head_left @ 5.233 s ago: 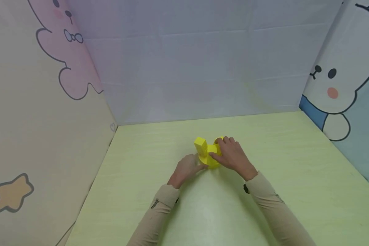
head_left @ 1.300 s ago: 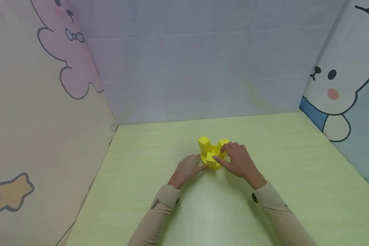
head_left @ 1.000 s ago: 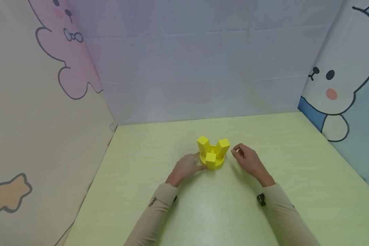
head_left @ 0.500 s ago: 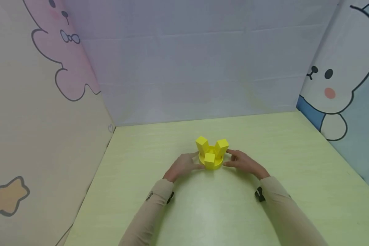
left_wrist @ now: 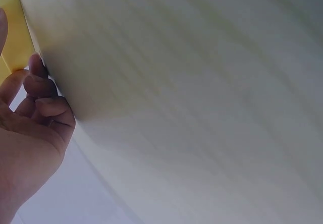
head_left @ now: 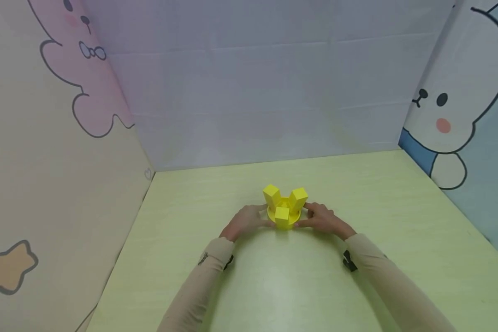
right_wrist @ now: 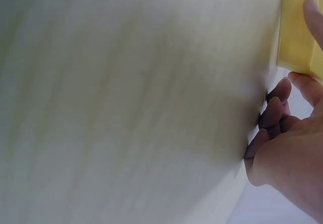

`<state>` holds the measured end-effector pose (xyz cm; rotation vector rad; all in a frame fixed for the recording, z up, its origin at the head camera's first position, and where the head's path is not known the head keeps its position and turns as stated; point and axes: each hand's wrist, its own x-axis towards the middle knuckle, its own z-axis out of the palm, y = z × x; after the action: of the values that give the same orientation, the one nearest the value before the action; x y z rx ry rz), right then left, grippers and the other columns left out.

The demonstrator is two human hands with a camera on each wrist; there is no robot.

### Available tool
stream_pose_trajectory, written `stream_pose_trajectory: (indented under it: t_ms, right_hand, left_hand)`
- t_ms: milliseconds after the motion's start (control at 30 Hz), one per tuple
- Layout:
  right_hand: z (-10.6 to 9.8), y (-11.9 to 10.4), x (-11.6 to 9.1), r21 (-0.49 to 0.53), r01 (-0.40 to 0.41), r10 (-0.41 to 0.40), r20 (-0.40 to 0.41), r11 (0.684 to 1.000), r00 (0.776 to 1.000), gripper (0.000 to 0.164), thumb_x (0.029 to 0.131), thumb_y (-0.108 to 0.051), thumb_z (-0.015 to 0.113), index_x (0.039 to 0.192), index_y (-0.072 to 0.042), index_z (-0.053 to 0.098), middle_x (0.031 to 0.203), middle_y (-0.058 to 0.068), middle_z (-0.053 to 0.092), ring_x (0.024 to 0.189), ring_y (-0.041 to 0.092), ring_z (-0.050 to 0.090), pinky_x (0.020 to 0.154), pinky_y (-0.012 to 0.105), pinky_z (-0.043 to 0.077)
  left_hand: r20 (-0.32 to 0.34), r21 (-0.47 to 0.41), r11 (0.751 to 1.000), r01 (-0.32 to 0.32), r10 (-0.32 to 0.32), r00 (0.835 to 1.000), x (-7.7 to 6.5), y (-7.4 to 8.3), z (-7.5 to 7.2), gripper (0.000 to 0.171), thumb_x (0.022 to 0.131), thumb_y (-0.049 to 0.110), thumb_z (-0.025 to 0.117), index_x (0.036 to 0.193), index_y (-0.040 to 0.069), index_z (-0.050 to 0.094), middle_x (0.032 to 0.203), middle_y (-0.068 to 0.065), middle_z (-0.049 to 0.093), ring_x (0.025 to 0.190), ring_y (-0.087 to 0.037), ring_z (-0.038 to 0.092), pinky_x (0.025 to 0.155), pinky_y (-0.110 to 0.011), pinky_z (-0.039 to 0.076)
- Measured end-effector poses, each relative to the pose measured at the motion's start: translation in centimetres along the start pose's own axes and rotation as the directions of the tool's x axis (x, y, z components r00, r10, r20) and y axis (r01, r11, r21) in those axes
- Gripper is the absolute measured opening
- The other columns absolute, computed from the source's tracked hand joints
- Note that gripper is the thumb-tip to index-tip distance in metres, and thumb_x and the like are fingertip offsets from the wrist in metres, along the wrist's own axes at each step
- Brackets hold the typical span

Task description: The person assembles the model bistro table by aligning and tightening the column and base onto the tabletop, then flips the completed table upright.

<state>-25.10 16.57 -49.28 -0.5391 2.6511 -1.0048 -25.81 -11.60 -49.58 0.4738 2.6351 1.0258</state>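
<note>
A yellow piece with a round base (head_left: 290, 224) and three square blocks splaying up from it sits on the table. Two blocks rise at the back, a left one (head_left: 271, 194) and a right one (head_left: 298, 197); a shorter-looking block (head_left: 281, 215) faces the front. My left hand (head_left: 245, 220) holds the base from the left between thumb and forefinger. From the right, my right hand (head_left: 324, 219) grips it the same way. In the right wrist view the thumb (right_wrist: 314, 19) lies against the yellow side wall, and the other fingers curl loosely against the table.
The pale green table (head_left: 269, 286) spreads around both forearms. A plain light back wall (head_left: 265, 101) closes off its far edge. Side walls with cartoon drawings stand left and right, with a star (head_left: 10, 267) on the left one.
My right hand let go of the right-hand block, drew back to the right, then came in low and took hold of the base. My left hand has stayed at the base's left side.
</note>
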Motion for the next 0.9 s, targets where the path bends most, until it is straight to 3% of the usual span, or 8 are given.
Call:
stream_pose_trajectory:
  t_ms: [233, 467, 533, 633, 700, 733, 800, 900]
  right_hand:
    - [0.4, 0.4, 0.0, 0.023, 0.011, -0.011, -0.008, 1.000, 1.000, 0.049, 0.089, -0.038, 0.081, 0.123, -0.006, 0.066, 0.077, 0.001, 0.050, 0.073, 0.020, 0.044, 0.069, 0.039, 0.028]
    - [0.4, 0.3, -0.6, 0.116, 0.075, -0.074, -0.011, 0.990, 0.997, 0.040, 0.089, -0.033, 0.082, 0.110, -0.003, 0.065, 0.070, -0.001, 0.042, 0.066, 0.016, 0.039, 0.061, 0.030, 0.031]
    - [0.3, 0.2, -0.9, 0.144, 0.080, -0.079, -0.011, 0.986, 0.997, 0.039, 0.090, -0.034, 0.081, 0.108, -0.004, 0.065, 0.069, -0.002, 0.040, 0.063, 0.015, 0.037, 0.059, 0.029, 0.031]
    - [0.2, 0.0, -1.3, 0.181, 0.091, -0.091, -0.010, 0.979, 0.996, 0.033, 0.091, -0.033, 0.080, 0.102, -0.005, 0.066, 0.067, -0.003, 0.040, 0.060, 0.013, 0.036, 0.057, 0.028, 0.030]
    - [0.0, -0.2, -1.6, 0.207, 0.098, -0.099, -0.002, 0.973, 0.995, 0.029, 0.092, -0.032, 0.079, 0.099, -0.006, 0.067, 0.065, -0.004, 0.040, 0.058, 0.011, 0.036, 0.056, 0.027, 0.031]
    - [-0.1, -0.3, -1.7, 0.216, 0.099, -0.102, 0.002, 0.971, 0.995, 0.028, 0.093, -0.031, 0.078, 0.098, -0.006, 0.068, 0.064, -0.004, 0.040, 0.057, 0.010, 0.036, 0.056, 0.026, 0.030]
    - [-0.4, -0.5, -2.0, 0.229, 0.100, -0.105, 0.013, 0.968, 0.994, 0.027, 0.095, -0.031, 0.076, 0.095, -0.005, 0.068, 0.063, -0.005, 0.039, 0.055, 0.009, 0.033, 0.055, 0.025, 0.030]
    - [-1.0, -1.0, -2.5, 0.250, 0.096, -0.107, 0.030, 0.963, 0.994, 0.029, 0.099, -0.032, 0.071, 0.093, -0.004, 0.070, 0.062, -0.005, 0.034, 0.054, 0.009, 0.028, 0.054, 0.026, 0.027]
  left_hand:
    - [0.014, 0.009, 1.000, -0.007, 0.007, 1.000, -0.1, -0.2, 0.3, 0.083, 0.086, 0.051, 0.081, 0.150, 0.007, 0.052, 0.143, -0.013, 0.060, 0.134, -0.028, 0.054, 0.109, -0.048, 0.041]
    - [0.066, -0.069, 0.998, 0.004, 0.000, 0.998, -0.4, -0.3, 0.3, 0.082, 0.089, 0.050, 0.079, 0.153, 0.007, 0.049, 0.149, -0.013, 0.055, 0.139, -0.027, 0.048, 0.112, -0.050, 0.037]
    - [0.087, -0.091, 0.996, 0.001, 0.007, 0.996, -0.5, -0.4, 0.3, 0.081, 0.090, 0.050, 0.077, 0.153, 0.007, 0.048, 0.144, -0.014, 0.059, 0.132, -0.022, 0.052, 0.109, -0.047, 0.040]
    - [0.129, -0.131, 0.991, -0.016, 0.033, 0.991, -0.7, -0.4, 0.2, 0.078, 0.093, 0.048, 0.074, 0.155, 0.009, 0.046, 0.107, -0.016, 0.067, 0.095, -0.016, 0.054, 0.088, -0.040, 0.044]
    - [0.150, -0.150, 0.988, -0.031, 0.054, 0.987, -0.8, -0.4, 0.1, 0.075, 0.095, 0.049, 0.071, 0.155, 0.010, 0.046, 0.106, -0.014, 0.068, 0.090, -0.013, 0.049, 0.085, -0.038, 0.042]
    - [0.164, -0.162, 0.986, -0.039, 0.066, 0.984, -0.9, -0.3, 0.0, 0.074, 0.097, 0.050, 0.069, 0.155, 0.010, 0.046, 0.107, -0.013, 0.068, 0.091, -0.013, 0.049, 0.086, -0.038, 0.043]
    - [0.194, -0.178, 0.983, -0.053, 0.088, 0.977, -1.1, -0.1, -0.2, 0.070, 0.099, 0.050, 0.064, 0.154, 0.010, 0.048, 0.130, -0.012, 0.067, 0.109, -0.014, 0.057, 0.099, -0.041, 0.044]
    - [0.244, -0.204, 0.977, -0.064, 0.114, 0.963, -1.4, 0.3, -0.4, 0.066, 0.103, 0.051, 0.057, 0.151, 0.006, 0.052, 0.152, -0.011, 0.052, 0.139, -0.023, 0.047, 0.114, -0.047, 0.035]
